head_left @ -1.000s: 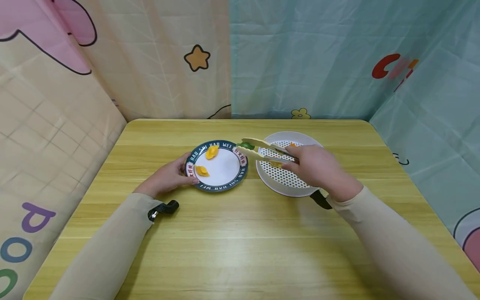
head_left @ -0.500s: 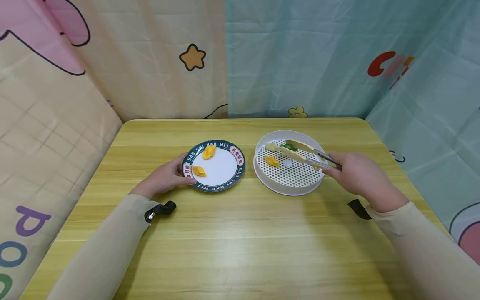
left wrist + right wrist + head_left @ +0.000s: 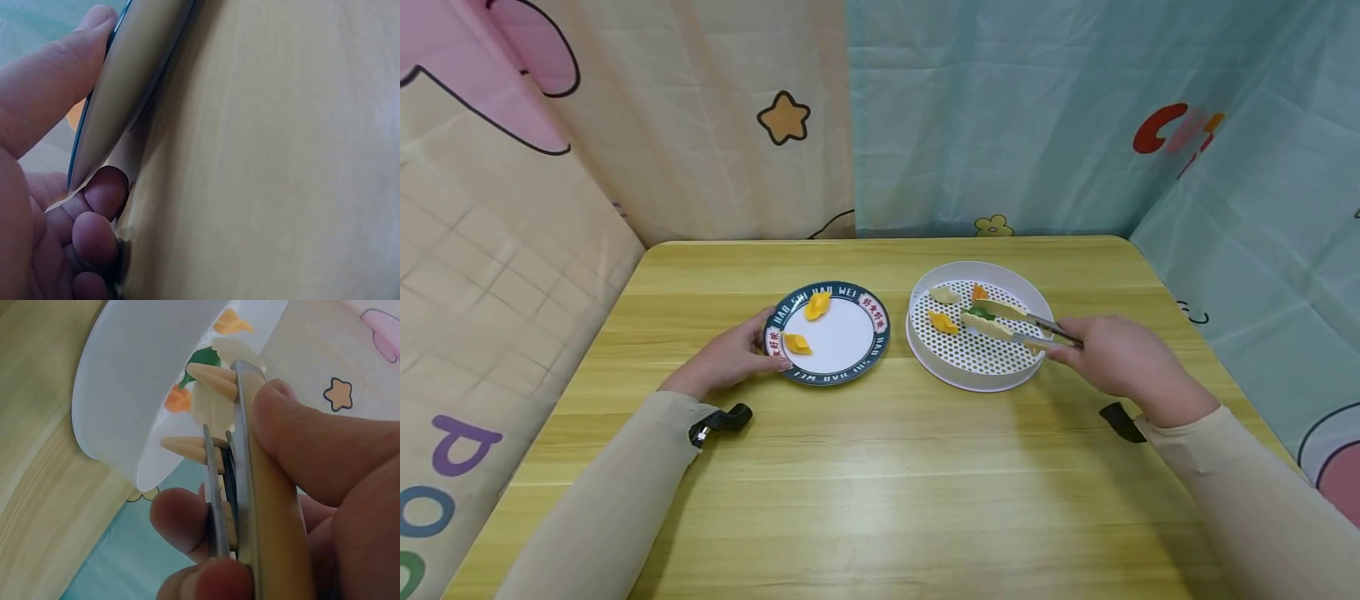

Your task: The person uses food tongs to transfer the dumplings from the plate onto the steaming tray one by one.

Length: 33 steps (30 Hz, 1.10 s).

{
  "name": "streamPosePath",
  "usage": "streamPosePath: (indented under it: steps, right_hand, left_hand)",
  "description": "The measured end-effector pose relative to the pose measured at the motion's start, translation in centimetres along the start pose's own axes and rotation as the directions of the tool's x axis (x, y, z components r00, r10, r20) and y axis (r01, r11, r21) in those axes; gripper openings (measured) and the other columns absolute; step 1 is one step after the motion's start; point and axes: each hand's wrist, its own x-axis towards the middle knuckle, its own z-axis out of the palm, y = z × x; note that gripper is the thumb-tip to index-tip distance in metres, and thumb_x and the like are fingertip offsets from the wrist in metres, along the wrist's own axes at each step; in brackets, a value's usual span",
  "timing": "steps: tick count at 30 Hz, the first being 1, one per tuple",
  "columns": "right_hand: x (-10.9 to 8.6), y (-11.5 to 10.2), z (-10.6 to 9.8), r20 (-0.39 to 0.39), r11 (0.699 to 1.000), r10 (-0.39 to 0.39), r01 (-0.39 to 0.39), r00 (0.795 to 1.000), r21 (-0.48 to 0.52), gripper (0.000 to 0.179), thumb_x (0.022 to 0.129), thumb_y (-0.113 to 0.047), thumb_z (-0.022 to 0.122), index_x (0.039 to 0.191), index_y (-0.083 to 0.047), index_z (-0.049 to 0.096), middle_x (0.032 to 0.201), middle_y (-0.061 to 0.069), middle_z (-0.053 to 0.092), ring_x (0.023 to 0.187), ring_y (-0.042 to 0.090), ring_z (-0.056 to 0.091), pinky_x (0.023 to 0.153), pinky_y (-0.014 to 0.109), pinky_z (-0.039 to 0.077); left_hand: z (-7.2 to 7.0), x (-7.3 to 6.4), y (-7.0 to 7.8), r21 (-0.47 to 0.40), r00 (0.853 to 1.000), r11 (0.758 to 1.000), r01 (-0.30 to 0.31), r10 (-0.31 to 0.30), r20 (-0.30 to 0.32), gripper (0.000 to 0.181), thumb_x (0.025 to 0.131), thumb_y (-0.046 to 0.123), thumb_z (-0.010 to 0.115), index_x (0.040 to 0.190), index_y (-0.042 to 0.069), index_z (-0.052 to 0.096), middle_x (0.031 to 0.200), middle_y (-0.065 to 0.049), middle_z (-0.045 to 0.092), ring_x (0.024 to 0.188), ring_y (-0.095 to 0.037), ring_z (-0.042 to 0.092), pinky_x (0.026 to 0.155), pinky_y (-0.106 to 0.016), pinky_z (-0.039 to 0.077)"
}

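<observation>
My left hand (image 3: 726,360) holds the left rim of a round plate (image 3: 850,343) with a dark blue lettered border, thumb on the rim and fingers below, as the left wrist view shows. Two yellow dumplings, one upper (image 3: 817,305) and one lower (image 3: 797,343), lie on the plate. In my right hand (image 3: 1112,354) are tongs (image 3: 1030,317) with cream tips, reaching into a white round steamer basket (image 3: 977,379) with a perforated base. Between the tips shows a green dumpling (image 3: 981,312), low over the base; the tips look slightly spread around it.
Also inside the basket are a cream dumpling (image 3: 943,295), a yellow dumpling (image 3: 943,323) and an orange dumpling (image 3: 979,292). Plate and basket stand side by side on a wooden table (image 3: 880,483), before patterned curtains (image 3: 985,117).
The tongs with the green dumpling have moved right, from the plate's right edge into the basket, then lower, uncovering the cream and orange dumplings. My left hand keeps its hold on the plate.
</observation>
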Motion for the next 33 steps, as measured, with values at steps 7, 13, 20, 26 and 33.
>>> streamPosePath:
  steps: [7, 13, 20, 26, 33]
  right_hand:
    - [0.03, 0.04, 0.1, 0.02, 1.0, -0.011, 0.011, 1.0, -0.001, 0.032, 0.102, -0.041, 0.069, 0.116, -0.012, 0.069, 0.081, 0.001, 0.066, 0.074, 0.024, 0.057, 0.063, 0.038, 0.046]
    - [0.09, 0.03, 0.13, 0.027, 1.0, -0.001, 0.001, 1.0, -0.004, 0.041, 0.101, -0.042, 0.069, 0.127, -0.009, 0.07, 0.089, 0.004, 0.071, 0.076, 0.024, 0.058, 0.065, 0.039, 0.048]
    - [0.03, 0.01, -0.04, 0.033, 1.0, 0.008, -0.007, 0.999, -0.017, 0.056, 0.102, -0.042, 0.068, 0.142, -0.004, 0.064, 0.109, 0.017, 0.075, 0.084, 0.028, 0.063, 0.073, 0.046, 0.053]
    - [-0.06, 0.07, -0.22, 0.035, 1.0, 0.006, -0.006, 0.999, -0.007, 0.058, 0.102, -0.043, 0.068, 0.144, -0.003, 0.062, 0.11, 0.017, 0.075, 0.082, 0.027, 0.061, 0.072, 0.044, 0.052]
    - [-0.13, 0.05, -0.23, 0.032, 1.0, 0.006, -0.005, 0.999, -0.011, 0.06, 0.102, -0.044, 0.068, 0.145, -0.002, 0.061, 0.113, 0.019, 0.075, 0.084, 0.028, 0.063, 0.073, 0.045, 0.052]
  left_hand:
    - [-0.02, -0.08, 0.09, 0.0, 1.0, 1.0, -0.003, 0.003, 0.0, 0.119, 0.086, 0.058, 0.082, 0.171, 0.021, 0.008, 0.15, -0.016, 0.055, 0.119, -0.03, 0.051, 0.102, -0.042, 0.04]
    - [0.01, -0.11, 0.09, -0.012, 1.0, 1.0, -0.003, 0.003, -0.001, 0.118, 0.086, 0.056, 0.083, 0.172, 0.022, 0.008, 0.154, -0.015, 0.052, 0.122, -0.03, 0.05, 0.105, -0.043, 0.04]
    - [0.02, -0.08, 0.0, -0.011, 1.0, 1.0, -0.005, 0.005, -0.001, 0.118, 0.087, 0.057, 0.082, 0.171, 0.022, 0.009, 0.156, -0.016, 0.051, 0.123, -0.031, 0.05, 0.107, -0.045, 0.039]
    - [0.07, -0.04, -0.02, -0.026, 1.0, 1.0, -0.007, 0.007, -0.001, 0.117, 0.087, 0.055, 0.083, 0.171, 0.021, 0.009, 0.156, -0.016, 0.052, 0.124, -0.031, 0.05, 0.112, -0.047, 0.039]
    - [0.07, -0.16, 0.18, -0.02, 1.0, 1.0, -0.001, 0.001, -0.001, 0.117, 0.087, 0.055, 0.082, 0.171, 0.021, 0.008, 0.157, -0.016, 0.05, 0.126, -0.031, 0.049, 0.114, -0.049, 0.038]
